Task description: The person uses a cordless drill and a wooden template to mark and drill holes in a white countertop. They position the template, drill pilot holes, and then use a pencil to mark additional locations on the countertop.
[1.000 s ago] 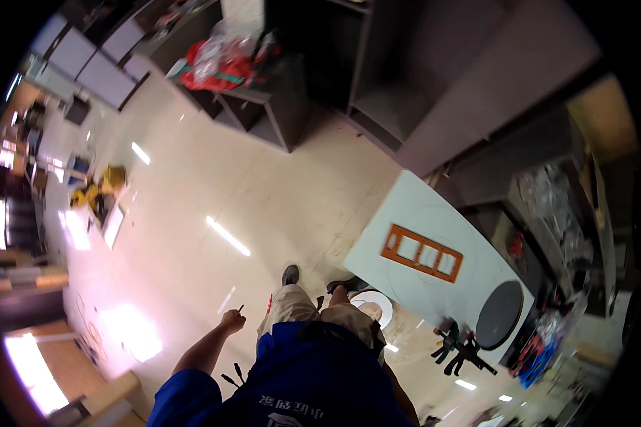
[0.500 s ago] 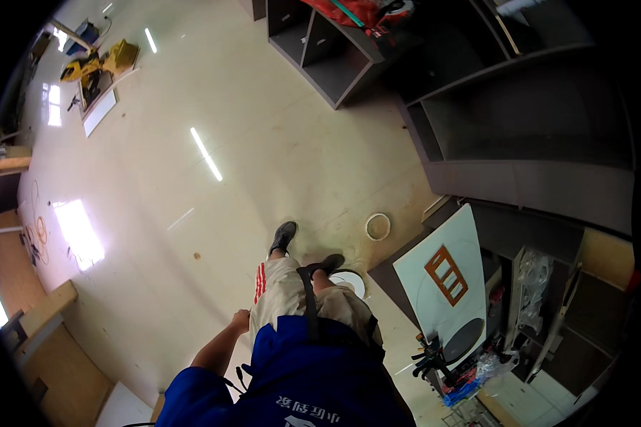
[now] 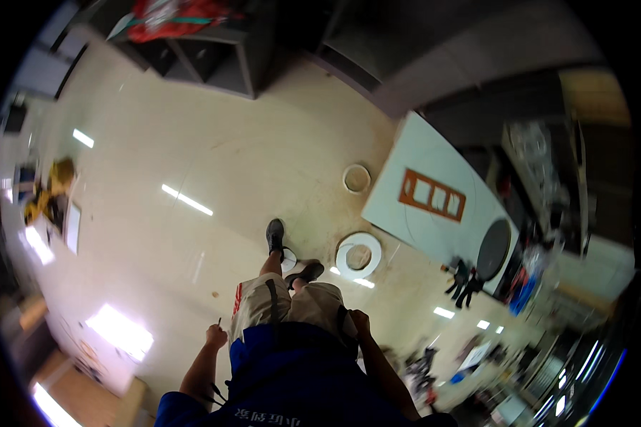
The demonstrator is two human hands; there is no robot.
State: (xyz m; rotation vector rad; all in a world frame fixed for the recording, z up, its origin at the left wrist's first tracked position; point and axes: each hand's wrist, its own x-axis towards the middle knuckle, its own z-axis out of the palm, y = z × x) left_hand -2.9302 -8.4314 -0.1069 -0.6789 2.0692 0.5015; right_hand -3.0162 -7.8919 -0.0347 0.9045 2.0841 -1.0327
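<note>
My left hand [image 3: 216, 336] hangs by the left leg of my beige shorts, its fingers closed. A short, thin, dark stick-like thing [image 3: 219, 322] pokes up from it, too small to name. On the other side, my right hand [image 3: 360, 322] is beside my right thigh, its fingers curled; whatever they may hold is hidden. Ahead of the right hand, a white ring-shaped roll [image 3: 343, 254] lies on the floor. Farther right is a white board [image 3: 434, 153], bearing an orange-brown template with square openings [image 3: 416, 198] and a dark grey round disc [image 3: 493, 249].
Black clamps [image 3: 465, 283] sit at the board's near edge. Another pale ring [image 3: 356, 167] lies on the floor beyond the roll. Dark grey cabinets [image 3: 253, 67] stand ahead, one topped with a red bag [image 3: 174, 20]. Yellow tools [image 3: 46, 199] lie far left.
My view has swung to the right, so the board and cabinets sit farther left in it. My right hand has come into sight. My feet have stepped, and the white roll shows whole.
</note>
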